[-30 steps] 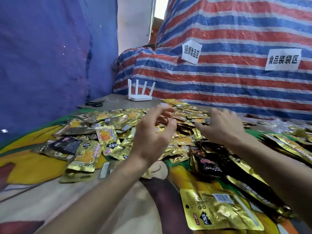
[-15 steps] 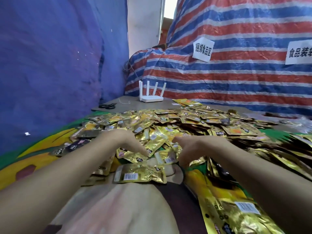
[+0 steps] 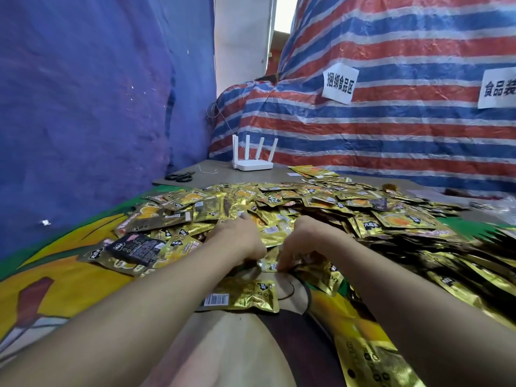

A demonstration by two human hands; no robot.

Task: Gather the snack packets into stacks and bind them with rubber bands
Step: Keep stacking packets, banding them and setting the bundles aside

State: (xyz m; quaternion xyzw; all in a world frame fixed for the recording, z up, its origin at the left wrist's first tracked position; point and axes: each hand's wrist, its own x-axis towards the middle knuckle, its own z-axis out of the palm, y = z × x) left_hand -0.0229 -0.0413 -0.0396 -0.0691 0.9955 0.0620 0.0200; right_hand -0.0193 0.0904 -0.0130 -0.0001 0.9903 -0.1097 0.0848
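Left hand and right hand grip snack packets.

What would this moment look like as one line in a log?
stage: gathering | left hand: on pile, grip hidden | right hand: pinching gold packets at near edge

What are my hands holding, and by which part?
Left hand and right hand curl onto gold packets nearest the person; actual grip cannot be told.
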